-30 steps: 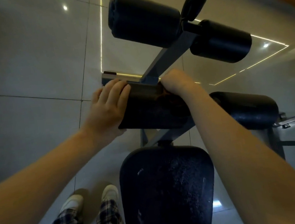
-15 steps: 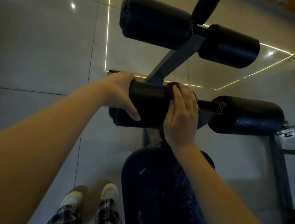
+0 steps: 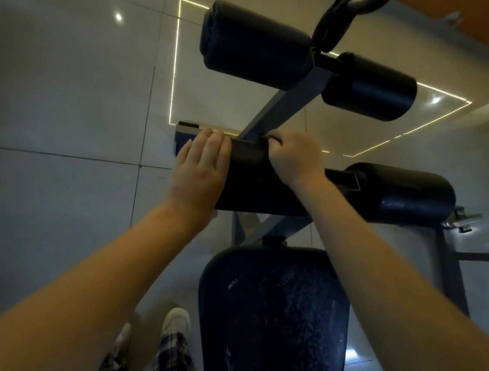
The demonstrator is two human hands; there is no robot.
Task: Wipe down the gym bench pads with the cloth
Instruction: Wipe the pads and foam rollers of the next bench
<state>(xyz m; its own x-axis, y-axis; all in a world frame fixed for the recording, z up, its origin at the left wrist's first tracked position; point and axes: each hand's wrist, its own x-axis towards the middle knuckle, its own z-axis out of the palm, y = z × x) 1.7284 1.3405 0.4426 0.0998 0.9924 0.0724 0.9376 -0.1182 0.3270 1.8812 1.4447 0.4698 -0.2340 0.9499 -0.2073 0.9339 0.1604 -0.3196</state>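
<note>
At twelve o'clock from the seat pad [image 3: 272, 320], the left hand [image 3: 201, 172] lay flat, fingers [image 3: 212, 147] straight, on the nine o'clock end of the foam roller pad [image 3: 251, 178]. The right hand [image 3: 293, 154] curled over its top, clutching a mostly hidden dark cloth [image 3: 273, 138]. The roller might spin, leaving patches unwiped.

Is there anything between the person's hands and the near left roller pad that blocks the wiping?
Nothing visible does. The left hand rests with straight fingers on the outer end of the near left roller pad; the right hand is curled on its top, seemingly around a dark cloth, hard to make out.
</note>
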